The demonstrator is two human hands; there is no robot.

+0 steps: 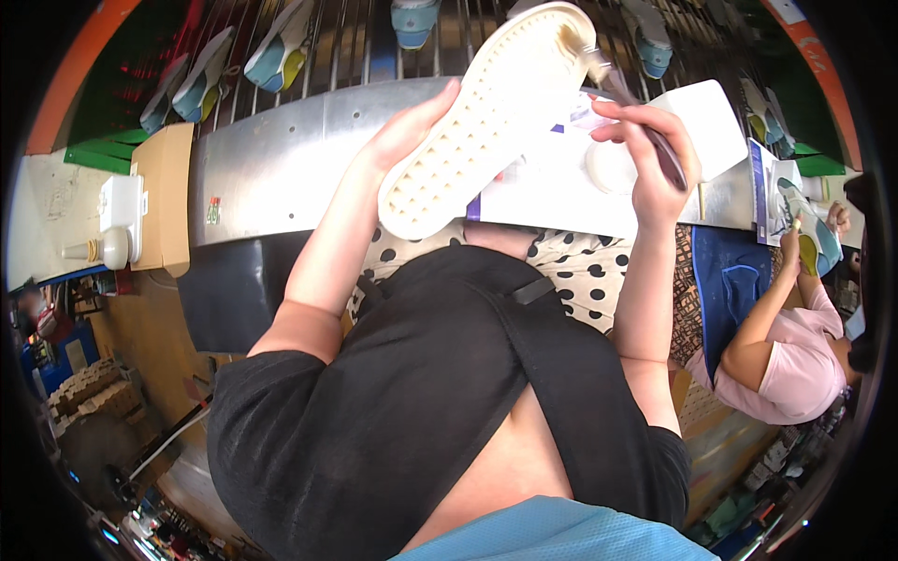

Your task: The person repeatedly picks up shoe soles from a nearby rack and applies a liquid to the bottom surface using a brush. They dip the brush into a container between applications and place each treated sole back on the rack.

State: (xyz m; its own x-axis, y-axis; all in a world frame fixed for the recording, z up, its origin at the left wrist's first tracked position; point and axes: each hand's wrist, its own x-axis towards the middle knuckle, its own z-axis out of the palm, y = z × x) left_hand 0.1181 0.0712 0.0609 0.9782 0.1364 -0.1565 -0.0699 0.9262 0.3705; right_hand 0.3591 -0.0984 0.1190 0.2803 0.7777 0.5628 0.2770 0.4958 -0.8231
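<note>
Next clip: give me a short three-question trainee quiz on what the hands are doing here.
1. True or false: the left hand holds the white sole with its studded inner side facing the camera.
2. What does the right hand hold? A) a brush B) scissors C) a cloth
3. Which end of the sole does the brush tip touch: the end nearest the person's body or the far end near the rack?

Key: 1 true; 2 A; 3 the far end near the rack.

Black short-sleeved top, dark apron strap, polka-dot cloth beneath, bare forearms.
</note>
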